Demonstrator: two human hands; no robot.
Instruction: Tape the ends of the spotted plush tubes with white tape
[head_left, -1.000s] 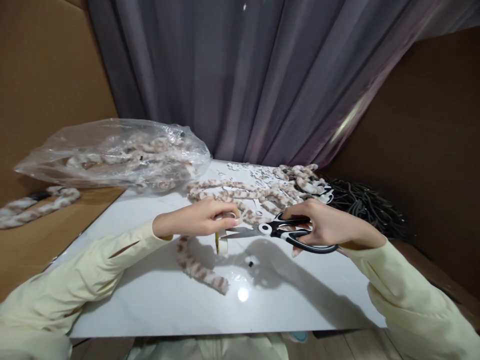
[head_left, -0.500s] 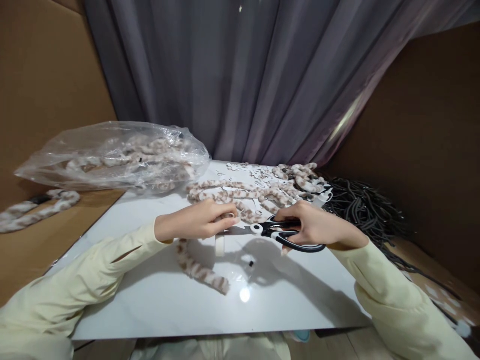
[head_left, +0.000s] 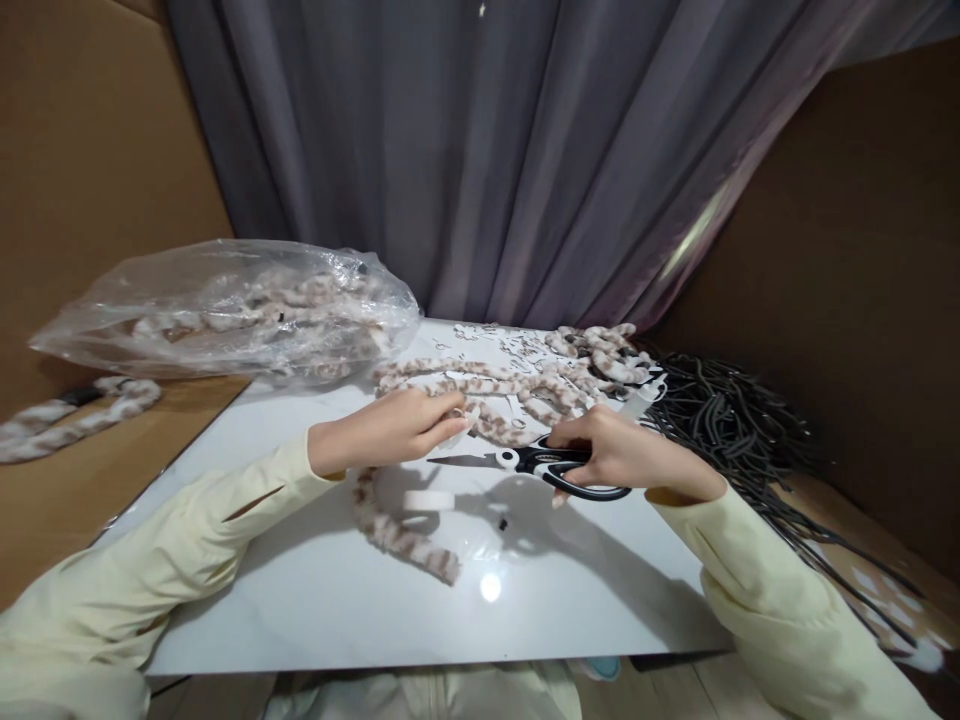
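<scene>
My left hand (head_left: 420, 425) is closed at the middle of the table, pinching the end of a spotted fluffy strip (head_left: 405, 535) with a small whitish piece at the fingertips. The strip curves down below this hand onto the table. My right hand (head_left: 611, 455) holds black-and-white scissors (head_left: 536, 458) by the handles. Their blades point left, just under my left fingertips. A white strip (head_left: 429, 500) is beneath the blades, beside the fluffy strip. A small black piece (head_left: 503, 524) lies to the right.
More fluffy strips (head_left: 480, 385) and small white tags (head_left: 517, 345) spread over the back of the white table (head_left: 300, 630). A clear bag (head_left: 247, 305) of strips stands back left. Black cords (head_left: 720, 420) are heaped at the right.
The white strip hanging upright under my left hand now appears crosswise, lower and apart from the fingers. The scissors have shifted slightly left, and a small whitish piece shows at my left fingertips.
</scene>
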